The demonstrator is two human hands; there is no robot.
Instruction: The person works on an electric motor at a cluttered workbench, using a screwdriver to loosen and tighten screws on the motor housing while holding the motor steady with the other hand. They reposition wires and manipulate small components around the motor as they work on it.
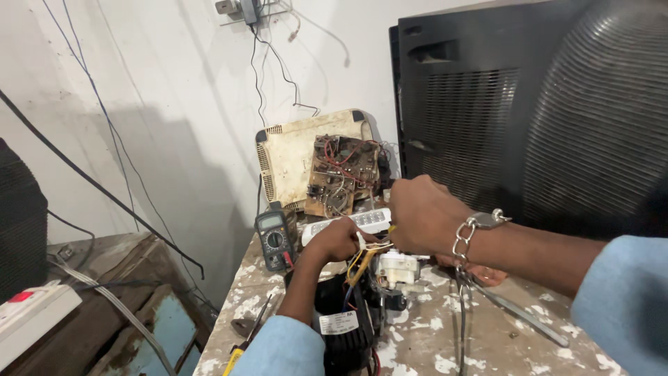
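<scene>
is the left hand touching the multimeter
Apart. The head view shows the left hand closed on the wires above the black motor, with a strip of paint-spattered bench between it and the multimeter.

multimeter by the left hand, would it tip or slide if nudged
The multimeter stands leaning upright at the table edge, so a nudge could probably topple it. Its blocky case looks stiff and likely light. The left hand is close beside it.
</scene>
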